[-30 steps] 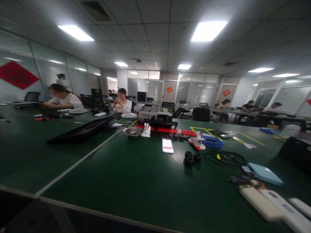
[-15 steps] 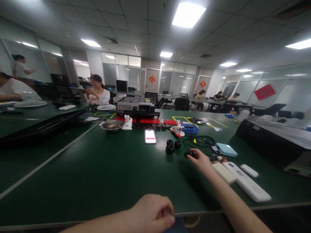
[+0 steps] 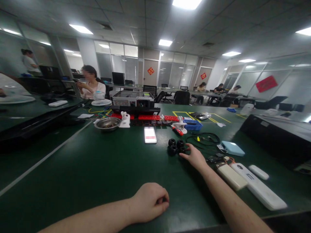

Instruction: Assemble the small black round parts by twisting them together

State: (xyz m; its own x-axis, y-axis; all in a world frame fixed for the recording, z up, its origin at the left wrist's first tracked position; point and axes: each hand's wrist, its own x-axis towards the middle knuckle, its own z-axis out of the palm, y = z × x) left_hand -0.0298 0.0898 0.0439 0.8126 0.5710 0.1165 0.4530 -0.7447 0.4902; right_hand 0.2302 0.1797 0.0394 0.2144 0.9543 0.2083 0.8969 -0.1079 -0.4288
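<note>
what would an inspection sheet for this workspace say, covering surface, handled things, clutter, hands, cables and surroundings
Surface: dark green table, pale line across its left part
Handled things: four black round pieces, clustered together
Clutter: metal bowl, blue tray, light-blue box, long white device
Hands: right hand at the cluster's near right piece, grip unclear; left hand loosely curled, nothing seen in it
Cables: black cable loosely coiled, yellow tag
Surroundings: seated person beyond the table, office chairs

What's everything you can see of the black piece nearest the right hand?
The black piece looks roundish and shiny, perhaps plastic or rubber; finer parts are too small to tell. It appears to rest on the green table beside three similar pieces, with the right hand at its right side, contact unclear.
</note>
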